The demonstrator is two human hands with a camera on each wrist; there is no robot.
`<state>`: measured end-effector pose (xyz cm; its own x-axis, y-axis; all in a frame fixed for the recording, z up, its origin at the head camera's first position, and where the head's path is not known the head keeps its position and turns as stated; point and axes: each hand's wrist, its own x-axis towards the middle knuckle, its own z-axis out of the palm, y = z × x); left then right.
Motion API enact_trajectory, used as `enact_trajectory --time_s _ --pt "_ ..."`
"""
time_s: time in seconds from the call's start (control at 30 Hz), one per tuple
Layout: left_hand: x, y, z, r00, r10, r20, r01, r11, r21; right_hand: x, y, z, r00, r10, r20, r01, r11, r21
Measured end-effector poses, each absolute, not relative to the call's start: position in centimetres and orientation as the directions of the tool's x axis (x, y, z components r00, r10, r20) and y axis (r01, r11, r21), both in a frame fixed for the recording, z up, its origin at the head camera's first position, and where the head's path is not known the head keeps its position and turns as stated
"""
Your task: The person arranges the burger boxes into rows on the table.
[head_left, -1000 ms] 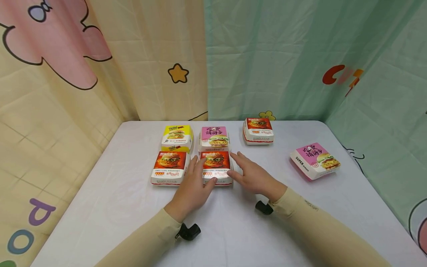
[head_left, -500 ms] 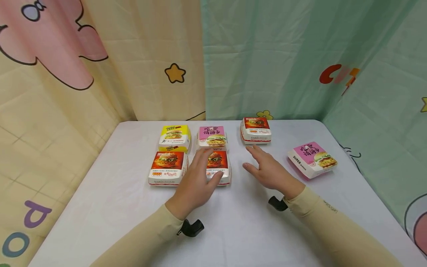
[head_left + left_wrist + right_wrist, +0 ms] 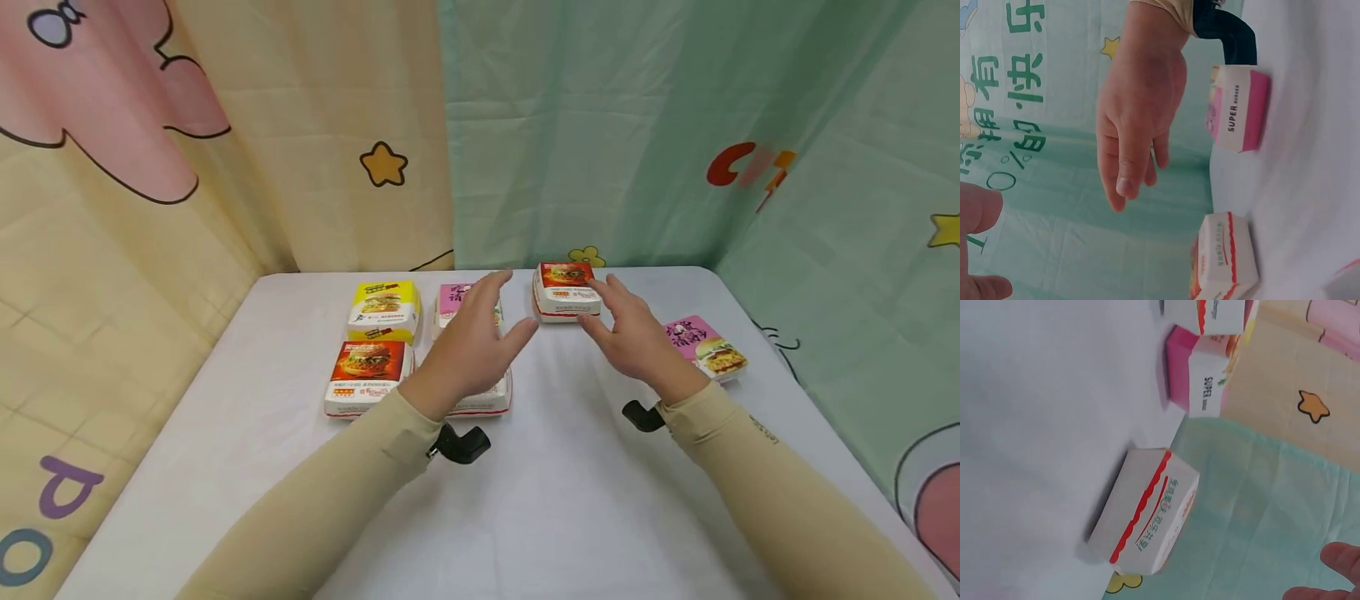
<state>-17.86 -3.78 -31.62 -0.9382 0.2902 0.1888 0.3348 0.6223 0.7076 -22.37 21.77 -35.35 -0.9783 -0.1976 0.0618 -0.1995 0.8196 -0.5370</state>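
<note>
My left hand (image 3: 474, 350), fingers straight and thumb apart, hovers in the head view over the front red-and-white burger box (image 3: 487, 400) and the pink burger box (image 3: 450, 300) behind it, partly hiding both. At the back, a red-and-white burger box (image 3: 564, 304) stands between the two hands. My right hand (image 3: 636, 337) is at that box's right side with fingers extended; its fingertips overlap the box in the head view. The right wrist view shows a gap between the fingertips (image 3: 1341, 556) and this box (image 3: 1154, 512). Neither hand holds anything.
A yellow burger box (image 3: 384, 310) and another red-and-white burger box (image 3: 367, 377) stand at the left of the group. To the right, a pink burger box (image 3: 705, 346) lies angled, partly behind the right hand. Curtains (image 3: 562, 150) border the white table (image 3: 525, 517).
Both hands have moved forward and to the right, from around the front red-and-white box toward the one at the back. The boxes stay where they were; the head view has shifted slightly.
</note>
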Motion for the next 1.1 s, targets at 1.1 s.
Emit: enact_trajectory --time_s 1.1 --pt "-33.8 6.8 -40.4 -0.972 0.113 -0.205 -0.108 0.56 0.822 -33.1 22.6 -40.8 -0.985 0.024 -0.173 0.132 0.755 -0.642"
